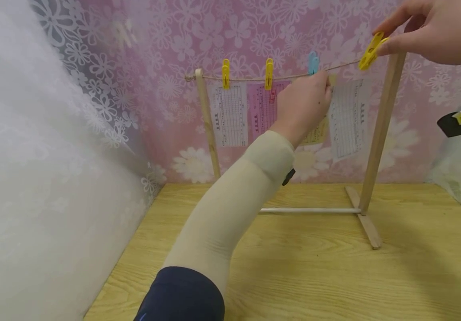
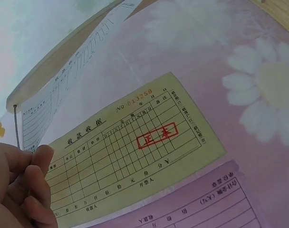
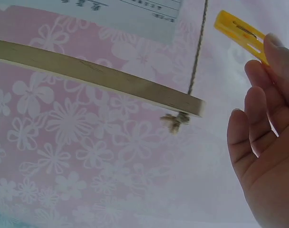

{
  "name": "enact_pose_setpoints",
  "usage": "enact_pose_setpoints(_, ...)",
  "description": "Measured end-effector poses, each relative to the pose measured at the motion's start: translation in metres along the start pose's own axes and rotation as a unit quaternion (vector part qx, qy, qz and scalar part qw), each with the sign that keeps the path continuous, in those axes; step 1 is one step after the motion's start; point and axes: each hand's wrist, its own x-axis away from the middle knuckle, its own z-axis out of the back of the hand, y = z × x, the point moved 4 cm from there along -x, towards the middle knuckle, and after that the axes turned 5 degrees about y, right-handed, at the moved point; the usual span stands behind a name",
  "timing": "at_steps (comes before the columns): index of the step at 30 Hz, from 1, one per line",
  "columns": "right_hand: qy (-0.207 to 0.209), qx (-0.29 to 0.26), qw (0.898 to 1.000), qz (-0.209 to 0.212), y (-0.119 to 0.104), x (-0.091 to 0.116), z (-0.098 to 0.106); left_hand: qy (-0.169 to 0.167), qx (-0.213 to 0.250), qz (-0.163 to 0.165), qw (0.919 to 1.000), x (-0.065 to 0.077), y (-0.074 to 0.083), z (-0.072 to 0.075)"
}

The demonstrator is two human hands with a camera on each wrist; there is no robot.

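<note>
My left hand (image 1: pixel 304 100), fingers curled, is up at the rope (image 1: pixel 342 65) and pinches the near top corner of a white receipt slip (image 1: pixel 348 120). That slip hangs slightly tilted to the right of the hand. With thumb and fingers, my right hand (image 1: pixel 442 35) pinches a yellow clothespin (image 1: pixel 370 51) just above the rope's right part. The right wrist view shows this clothespin's free end beside the rope. Partly behind the left hand, a yellow receipt slip (image 2: pixel 130 152) hangs under a blue clothespin (image 1: pixel 313 62).
Farther left, yellow clothespins hold a white slip (image 1: pixel 232 116) and a pink slip (image 1: pixel 260 107) on the rope. The wooden frame has a left post (image 1: pixel 206 116), a right post (image 1: pixel 382 129), a foot (image 1: pixel 368 227) and a pale crossbar (image 1: pixel 310 210), standing on the wood-grain table (image 1: pixel 294 276).
</note>
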Motion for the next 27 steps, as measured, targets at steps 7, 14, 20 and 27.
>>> enact_pose_setpoints(7, 0.0, 0.006, 0.998, 0.061, -0.006, -0.019, 0.003, -0.005, -0.001, 0.03, 0.9995, -0.009, 0.006, 0.002)
enact_pose_setpoints(14, -0.02, -0.018, 0.998, 0.058, 0.001, -0.028, 0.005, -0.002, 0.003, 0.042, 0.9991, -0.016, 0.011, 0.005)
enact_pose_setpoints(20, -0.035, -0.001, 0.997, 0.063, 0.0, -0.033, 0.003, 0.002, 0.002, 0.039, 0.9993, -0.022, 0.017, 0.007)
enact_pose_setpoints(27, -0.062, 0.04, 0.997, 0.039, 0.005, -0.039, -0.002, -0.004, -0.009, 0.044, 0.999, -0.028, 0.023, 0.008)
